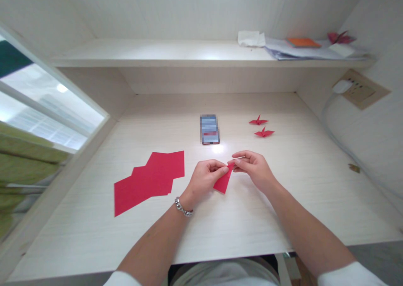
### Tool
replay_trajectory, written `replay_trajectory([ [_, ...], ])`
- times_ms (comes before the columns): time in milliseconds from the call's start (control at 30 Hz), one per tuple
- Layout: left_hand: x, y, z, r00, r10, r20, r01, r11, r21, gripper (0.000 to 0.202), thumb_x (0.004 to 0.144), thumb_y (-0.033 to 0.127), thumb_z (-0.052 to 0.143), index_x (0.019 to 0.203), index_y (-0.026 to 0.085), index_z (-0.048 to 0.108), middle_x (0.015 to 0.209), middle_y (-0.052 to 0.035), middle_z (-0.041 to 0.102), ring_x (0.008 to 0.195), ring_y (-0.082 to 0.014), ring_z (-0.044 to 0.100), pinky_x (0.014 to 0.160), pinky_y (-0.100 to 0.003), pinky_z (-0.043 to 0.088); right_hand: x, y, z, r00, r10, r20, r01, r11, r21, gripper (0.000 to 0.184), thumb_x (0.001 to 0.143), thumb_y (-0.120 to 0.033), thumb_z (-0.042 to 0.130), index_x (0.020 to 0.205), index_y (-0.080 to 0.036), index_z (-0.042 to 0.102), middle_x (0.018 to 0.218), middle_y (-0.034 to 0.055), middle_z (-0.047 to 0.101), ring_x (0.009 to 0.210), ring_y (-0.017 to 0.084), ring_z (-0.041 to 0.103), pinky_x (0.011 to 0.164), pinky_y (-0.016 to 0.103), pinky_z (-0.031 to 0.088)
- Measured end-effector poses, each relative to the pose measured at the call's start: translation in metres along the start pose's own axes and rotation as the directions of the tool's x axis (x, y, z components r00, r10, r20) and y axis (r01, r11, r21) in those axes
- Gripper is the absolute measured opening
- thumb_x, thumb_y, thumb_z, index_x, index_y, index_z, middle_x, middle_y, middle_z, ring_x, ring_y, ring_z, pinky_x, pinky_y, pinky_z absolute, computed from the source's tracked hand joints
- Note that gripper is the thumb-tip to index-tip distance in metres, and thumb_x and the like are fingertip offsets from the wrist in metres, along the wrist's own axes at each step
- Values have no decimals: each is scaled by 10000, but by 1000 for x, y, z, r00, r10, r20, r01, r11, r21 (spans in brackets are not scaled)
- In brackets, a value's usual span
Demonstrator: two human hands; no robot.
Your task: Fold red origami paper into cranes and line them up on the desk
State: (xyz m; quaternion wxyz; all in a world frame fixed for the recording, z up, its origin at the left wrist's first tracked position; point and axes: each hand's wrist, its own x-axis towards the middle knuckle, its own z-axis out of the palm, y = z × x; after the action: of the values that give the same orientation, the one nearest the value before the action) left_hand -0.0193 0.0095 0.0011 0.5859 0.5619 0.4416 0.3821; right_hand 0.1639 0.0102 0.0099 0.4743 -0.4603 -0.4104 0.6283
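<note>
A small folded piece of red paper [223, 183] is held between my two hands, just above the desk. My left hand [207, 176] pinches its upper left part, the thumb lying on top. At the paper's upper corner, my right hand [253, 167] closes thumb and fingertips on the edge. Part of the paper is hidden under the fingers. To the left, several overlapping sheets of red paper [149, 177] lie flat. Two finished red paper cranes, one [258, 120] behind the other [264, 132], stand beyond my right hand.
A phone [209, 129] lies face up beyond my hands. A shelf [157, 51] spans the back, bearing papers, an orange pad [304, 42] and a pink folded-paper piece [341, 37]. A white cable [335, 139] runs along the right wall from a socket [365, 89].
</note>
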Motion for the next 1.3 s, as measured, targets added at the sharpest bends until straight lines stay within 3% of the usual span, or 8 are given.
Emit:
replay_trajectory([
  [133, 0, 3, 0, 1000, -22, -14, 22, 1000, -1, 259, 753, 370, 704, 820, 121, 723, 809, -93, 733, 703, -177, 647, 615, -255, 482, 1, 0, -1, 999, -15, -41, 14, 999, -32, 349, 697, -444, 739, 899, -165, 680, 810, 75, 742, 694, 175, 685, 667, 309, 556],
  [367, 1, -1, -1, 999, -14, 29, 14, 1000, 8, 282, 763, 391, 692, 831, 120, 728, 826, -101, 736, 717, -183, 653, 630, -263, 491, 2, 7, -3, 996, -52, 67, 72, 943, -326, 288, 744, -435, 692, 760, -148, 707, 646, 39, 680, 606, 152, 623, 607, 284, 512],
  [1300, 3, -3, 1, 992, -122, 24, 124, 991, -57, 278, 692, 345, 758, 830, 108, 717, 821, -119, 742, 721, -201, 677, 639, -286, 516, 0, 7, 3, 999, 0, 49, 16, 941, -337, 259, 741, -416, 683, 748, -157, 696, 568, 14, 638, 531, 131, 577, 544, 258, 479],
])
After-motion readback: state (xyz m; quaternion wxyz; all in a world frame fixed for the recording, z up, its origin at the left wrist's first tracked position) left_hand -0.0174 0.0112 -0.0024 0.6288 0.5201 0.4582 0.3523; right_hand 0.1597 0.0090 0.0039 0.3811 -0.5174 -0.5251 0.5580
